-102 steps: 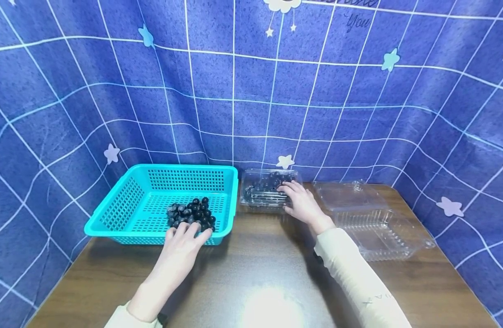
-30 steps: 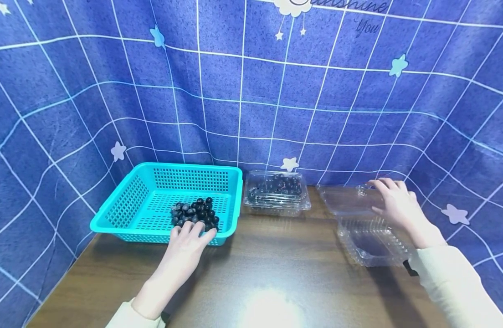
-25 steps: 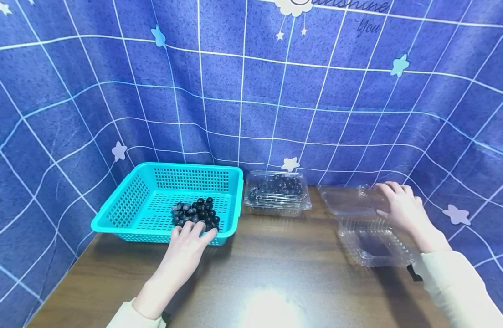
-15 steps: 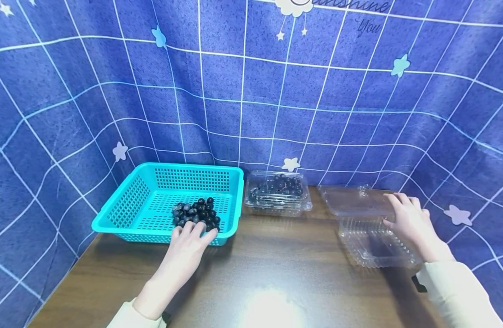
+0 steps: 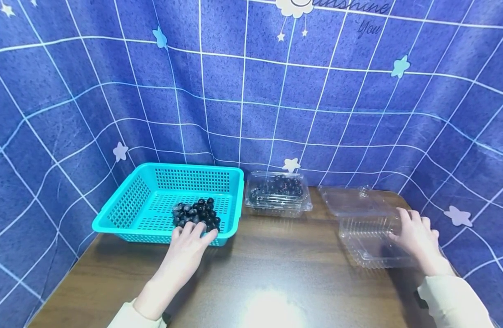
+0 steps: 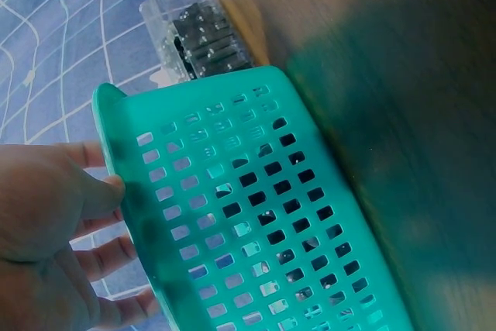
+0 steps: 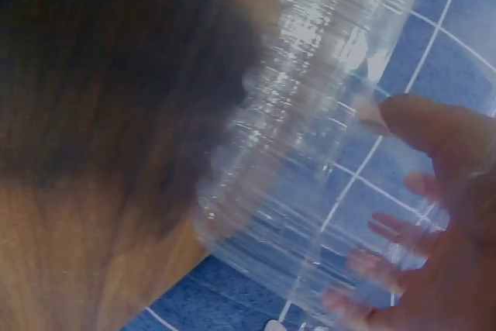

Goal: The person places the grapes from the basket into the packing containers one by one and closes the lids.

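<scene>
Both hands grip: left fingers clasp teal basket, right fingers hold clear clamshell box.

Cloth-draped tabletop recording booth

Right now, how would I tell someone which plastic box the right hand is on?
On the brown table, look right of the teal basket. Two clear clamshell boxes sit there; the right hand grips the empty clamshell nearest the right edge, lid open, unlike the closed clamshell of dark grapes.
</scene>
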{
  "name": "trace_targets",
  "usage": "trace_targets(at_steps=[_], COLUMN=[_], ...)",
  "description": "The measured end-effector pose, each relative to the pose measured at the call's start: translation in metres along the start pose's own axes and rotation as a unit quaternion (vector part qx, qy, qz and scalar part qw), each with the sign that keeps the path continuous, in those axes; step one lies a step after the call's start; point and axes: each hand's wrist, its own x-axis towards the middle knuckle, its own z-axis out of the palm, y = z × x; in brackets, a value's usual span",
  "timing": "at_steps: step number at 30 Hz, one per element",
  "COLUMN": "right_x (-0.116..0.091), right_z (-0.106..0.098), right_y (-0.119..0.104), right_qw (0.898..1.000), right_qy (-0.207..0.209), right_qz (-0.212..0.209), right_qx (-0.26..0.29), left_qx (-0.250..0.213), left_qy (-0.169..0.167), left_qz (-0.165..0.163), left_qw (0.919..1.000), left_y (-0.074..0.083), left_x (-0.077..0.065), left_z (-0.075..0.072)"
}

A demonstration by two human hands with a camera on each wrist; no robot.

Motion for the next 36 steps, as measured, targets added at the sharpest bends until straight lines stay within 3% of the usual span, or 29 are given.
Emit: trace_targets(at_steps=[11,17,24,29,36], right_x=[-0.015,-0.020,-0.019,-0.016,-0.015], right_z=[0.009,0.013,0.017,0.014,0.006], right_y=[0.010,0.010,0.019,0.027,0.036], right_qw=[0.998,0.998,0.998,0.997,0.996], right_qy=[-0.028,-0.012,0.019,0.020,0.036], right_qz=[0.048,0.066,0.059,0.056,0.022], right_qx=[0.001,0.010,0.020,0.039,0.075], left_qx=[0.003,0.002,0.002,0.006,0.006], left_qy=[-0.006,-0.001,0.003,0.006,0.006], left_qz=[-0.004,-0.003,-0.001,0.001,0.001], left_qw=[1.0000,1.0000,1.0000,1.0000,1.0000], left_y=[0.000,0.000,0.000,0.000,0.000], left_x=[0.000,-0.001,-0.001,-0.001,0.000], left_z=[0.000,0.001,0.002,0.001,0.001])
